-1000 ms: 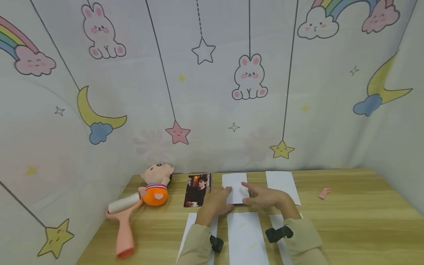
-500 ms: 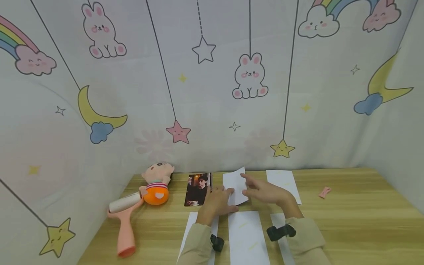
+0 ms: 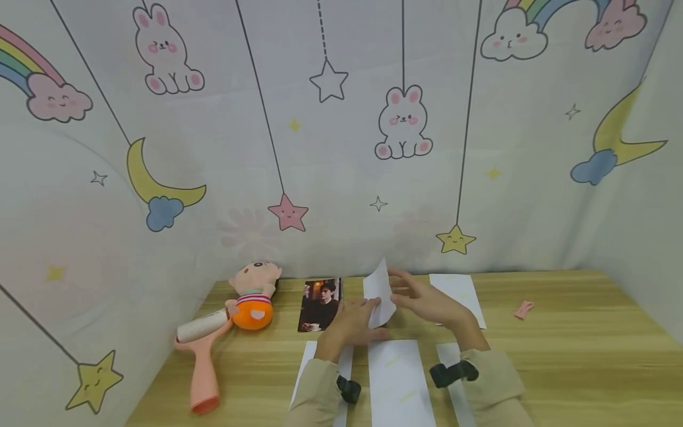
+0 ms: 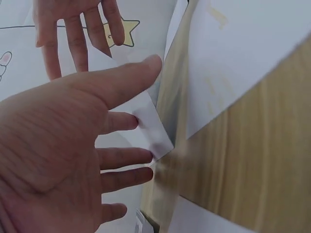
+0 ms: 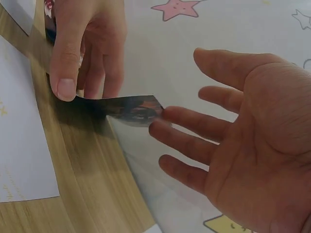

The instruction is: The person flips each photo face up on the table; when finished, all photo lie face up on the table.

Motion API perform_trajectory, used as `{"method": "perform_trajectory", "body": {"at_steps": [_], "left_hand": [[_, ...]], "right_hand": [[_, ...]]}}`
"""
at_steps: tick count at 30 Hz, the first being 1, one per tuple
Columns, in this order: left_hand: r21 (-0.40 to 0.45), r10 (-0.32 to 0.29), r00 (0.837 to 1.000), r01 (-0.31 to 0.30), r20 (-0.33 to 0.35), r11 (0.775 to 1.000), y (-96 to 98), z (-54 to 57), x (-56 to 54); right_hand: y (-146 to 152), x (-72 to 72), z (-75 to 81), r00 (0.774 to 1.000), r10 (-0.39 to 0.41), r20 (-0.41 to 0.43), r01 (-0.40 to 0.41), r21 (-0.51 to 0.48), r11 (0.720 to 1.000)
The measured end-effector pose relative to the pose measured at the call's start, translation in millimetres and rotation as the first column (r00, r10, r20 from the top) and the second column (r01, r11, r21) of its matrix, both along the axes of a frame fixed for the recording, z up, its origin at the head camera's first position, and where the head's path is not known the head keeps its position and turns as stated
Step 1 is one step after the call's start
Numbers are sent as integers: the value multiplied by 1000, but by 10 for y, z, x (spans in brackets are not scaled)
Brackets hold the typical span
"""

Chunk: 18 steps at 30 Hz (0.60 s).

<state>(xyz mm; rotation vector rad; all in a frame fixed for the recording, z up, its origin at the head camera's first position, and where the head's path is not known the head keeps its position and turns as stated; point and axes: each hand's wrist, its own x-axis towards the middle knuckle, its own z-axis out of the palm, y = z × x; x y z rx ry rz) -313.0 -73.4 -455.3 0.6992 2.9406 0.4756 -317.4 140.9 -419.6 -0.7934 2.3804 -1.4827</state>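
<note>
One card (image 3: 378,283), white back, dark print: worktop (image 3: 576,356), far middle; long axis running away from the person, right edge raised, print towards right hand (image 3: 434,303). Left hand (image 3: 349,323): fingers straight, touching white side. Right: fingers apart, at printed side. Portrait photo (image 3: 318,306) beside left hand; white sheet (image 3: 466,293) partly behind right; plush toy (image 3: 253,309), roller (image 3: 204,370) leftward.

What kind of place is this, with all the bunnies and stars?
It might be a play or craft corner, maybe in a child's room: a cartoon-covered cloth hangs behind a wooden table, and a stuffed toy is on top.
</note>
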Motion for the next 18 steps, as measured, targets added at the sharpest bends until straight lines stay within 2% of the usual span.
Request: {"method": "perform_trajectory", "body": {"at_steps": [5,7,10,12,16,18], "left_hand": [[95,-91,996,92,-10,991,-36,33,-32],[172,-122,992,114,34,978,-74,52,-41],[293,-144,980,100,134,951,-154,87,-43],[382,-157,968,72,196,921,-206,113,-38],[468,-161,965,46,208,883,-285,166,-29],[475,-148,972,44,184,879,-310,192,-26]], "right_hand": [[29,10,59,999,-18,-29,18,-23,1000],[35,14,75,999,-19,-26,18,-34,999],[27,15,81,1000,-8,-22,7,-46,999],[10,14,75,1000,8,-28,-9,-49,999],[-32,16,63,998,47,-34,-49,-54,997],[-53,23,60,998,54,-31,-56,-50,997]]}}
